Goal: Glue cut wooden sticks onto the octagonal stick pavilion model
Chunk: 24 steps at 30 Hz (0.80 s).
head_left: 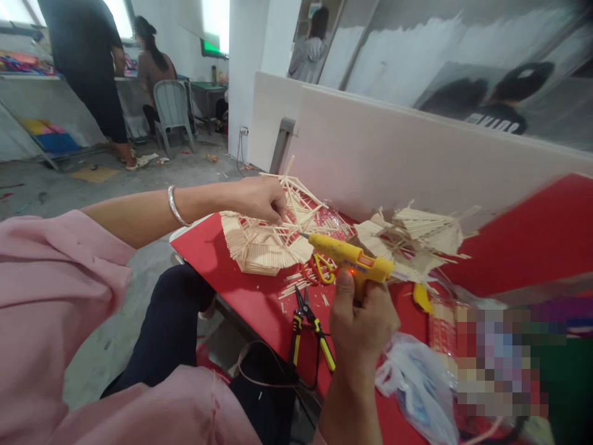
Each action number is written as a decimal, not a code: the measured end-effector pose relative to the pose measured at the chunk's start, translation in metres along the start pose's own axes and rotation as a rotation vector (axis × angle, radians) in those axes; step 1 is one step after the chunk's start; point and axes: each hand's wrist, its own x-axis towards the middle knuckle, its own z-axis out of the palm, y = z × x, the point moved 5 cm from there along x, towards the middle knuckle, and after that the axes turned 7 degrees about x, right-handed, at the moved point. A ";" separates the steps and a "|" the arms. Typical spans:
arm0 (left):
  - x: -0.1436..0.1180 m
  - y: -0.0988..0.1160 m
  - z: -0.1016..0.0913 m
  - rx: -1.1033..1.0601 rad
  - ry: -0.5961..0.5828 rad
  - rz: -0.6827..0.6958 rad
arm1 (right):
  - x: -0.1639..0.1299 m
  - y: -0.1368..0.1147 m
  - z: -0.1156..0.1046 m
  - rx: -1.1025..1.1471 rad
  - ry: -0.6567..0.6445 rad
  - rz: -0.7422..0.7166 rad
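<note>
A red tabletop [204, 247] stands near in a workroom. Remotely, I see my left hand [262, 199] with fingers curled over the left stick structure [260, 258]; I cannot tell whether they pinch anything. My right hand [364, 315] wraps one glue gun [340, 252]. The structure looks light, stiff, fragile: best held by its dense base. I count two stick structures, the other right [428, 228], and one pliers [297, 337], nearer.

Pliers [306, 311] and stick frame [259, 258] flank open red tabletop [259, 301].
</note>
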 end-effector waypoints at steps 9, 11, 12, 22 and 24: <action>-0.001 -0.011 0.001 -0.330 0.044 0.033 | -0.021 -0.017 0.034 0.077 -0.038 0.100; -0.003 -0.012 0.000 -0.364 0.058 0.024 | -0.024 -0.020 0.047 0.078 -0.013 0.124; -0.003 -0.012 0.000 -0.379 0.059 0.020 | -0.025 -0.021 0.053 0.081 0.003 0.135; -0.007 -0.019 0.004 -0.542 0.100 -0.038 | -0.035 -0.043 0.077 0.019 0.067 0.008; -0.008 -0.020 0.004 -0.581 0.099 -0.043 | -0.035 -0.046 0.076 0.002 0.077 -0.023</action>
